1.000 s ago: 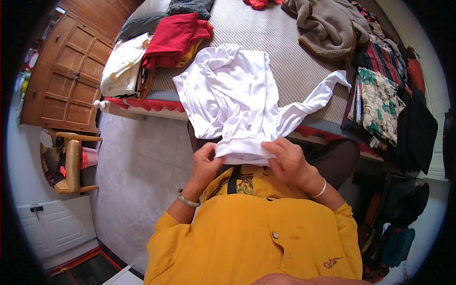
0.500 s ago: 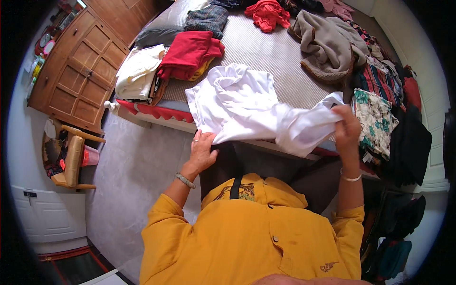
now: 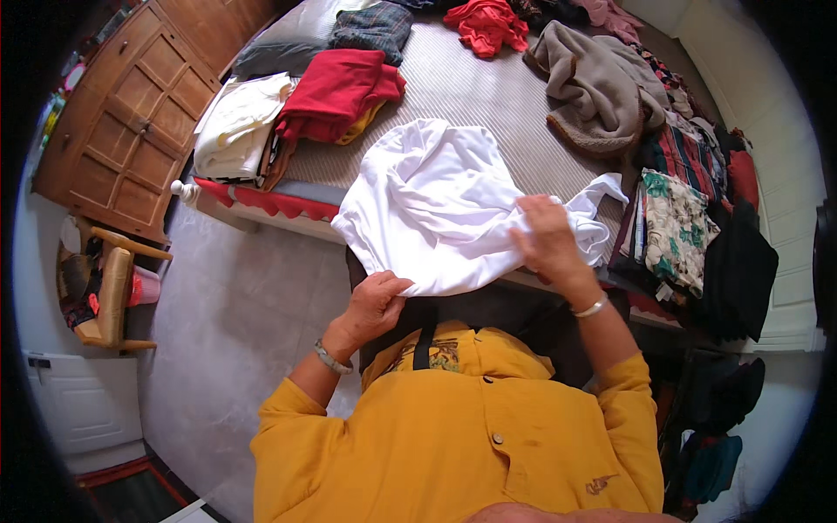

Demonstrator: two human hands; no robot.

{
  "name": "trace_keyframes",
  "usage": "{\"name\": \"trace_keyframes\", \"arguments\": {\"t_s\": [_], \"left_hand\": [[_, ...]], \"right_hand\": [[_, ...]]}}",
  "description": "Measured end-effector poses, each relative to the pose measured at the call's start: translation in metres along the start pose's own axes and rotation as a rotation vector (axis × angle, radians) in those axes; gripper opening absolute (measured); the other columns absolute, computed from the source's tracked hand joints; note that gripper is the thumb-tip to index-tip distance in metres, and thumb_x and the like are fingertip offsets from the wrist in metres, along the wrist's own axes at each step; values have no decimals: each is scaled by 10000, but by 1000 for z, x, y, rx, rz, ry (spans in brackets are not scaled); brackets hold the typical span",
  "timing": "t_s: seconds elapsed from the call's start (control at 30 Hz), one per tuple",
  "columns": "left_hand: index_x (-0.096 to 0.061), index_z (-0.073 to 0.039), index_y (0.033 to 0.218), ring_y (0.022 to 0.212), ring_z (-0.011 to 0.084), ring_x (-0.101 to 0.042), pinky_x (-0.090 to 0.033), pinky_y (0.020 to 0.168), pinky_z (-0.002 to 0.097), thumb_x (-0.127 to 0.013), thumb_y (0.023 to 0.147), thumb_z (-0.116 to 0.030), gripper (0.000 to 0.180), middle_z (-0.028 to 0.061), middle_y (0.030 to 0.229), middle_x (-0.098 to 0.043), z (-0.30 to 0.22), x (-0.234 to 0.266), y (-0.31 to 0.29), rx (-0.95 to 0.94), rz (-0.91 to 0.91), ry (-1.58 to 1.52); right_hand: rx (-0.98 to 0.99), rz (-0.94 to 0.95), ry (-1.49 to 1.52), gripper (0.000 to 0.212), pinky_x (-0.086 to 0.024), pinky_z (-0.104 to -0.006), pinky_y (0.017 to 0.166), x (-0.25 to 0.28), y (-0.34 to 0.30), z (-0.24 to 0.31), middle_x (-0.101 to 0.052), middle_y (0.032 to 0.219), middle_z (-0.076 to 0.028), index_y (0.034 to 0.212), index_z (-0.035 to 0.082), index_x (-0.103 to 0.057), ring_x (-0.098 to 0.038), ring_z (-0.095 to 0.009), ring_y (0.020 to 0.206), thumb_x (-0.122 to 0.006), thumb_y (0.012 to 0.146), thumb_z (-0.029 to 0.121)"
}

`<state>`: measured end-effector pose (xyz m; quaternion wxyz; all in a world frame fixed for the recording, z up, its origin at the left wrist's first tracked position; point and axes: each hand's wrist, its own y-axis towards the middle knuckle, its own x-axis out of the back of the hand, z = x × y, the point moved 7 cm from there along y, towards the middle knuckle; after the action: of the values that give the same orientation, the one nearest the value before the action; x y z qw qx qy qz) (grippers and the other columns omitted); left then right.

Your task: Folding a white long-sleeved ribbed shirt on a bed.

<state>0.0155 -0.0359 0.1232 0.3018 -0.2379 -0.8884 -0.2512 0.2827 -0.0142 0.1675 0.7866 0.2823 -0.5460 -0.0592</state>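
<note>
A white shirt lies loosely spread and wrinkled at the near edge of the bed. My left hand is closed on its near left edge, fingers pinching the cloth. Over the right part of the shirt is my right hand, palm down, its fingers apart and slightly blurred against the fabric. Beyond that hand, a narrow bunched strip of the same cloth sticks out to the right.
Left on the bed are folded white clothes, a red folded garment and plaid cloth. A grey-brown fleece and a floral folded piece lie right. A wooden chair stands left.
My right hand has let go of the lifted right end of the shirt and moved left onto the cloth. My left hand has drawn the near left edge slightly toward me.
</note>
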Motion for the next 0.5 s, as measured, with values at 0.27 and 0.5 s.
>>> {"name": "trace_keyframes", "arguments": {"t_s": [0.27,0.5], "left_hand": [[-603,-37,992,792,316,-565,-456,688,372,-628,723,-12,271,134,833,-551,35,-21,-11,72,147,-14],[-503,-95,1224,1106,314,-456,-365,898,459,-682,667,-78,586,129,1126,-495,51,-10,9,99,-10,318]], "right_hand": [[-115,9,65,95,-450,-415,738,-41,-3,-30,-582,761,-133,780,57,-619,-570,-324,803,-576,697,40],[-544,-200,670,154,-436,-207,655,57,-30,-66,-627,784,4,964,-22,-660,-544,-59,719,-574,845,25]]}}
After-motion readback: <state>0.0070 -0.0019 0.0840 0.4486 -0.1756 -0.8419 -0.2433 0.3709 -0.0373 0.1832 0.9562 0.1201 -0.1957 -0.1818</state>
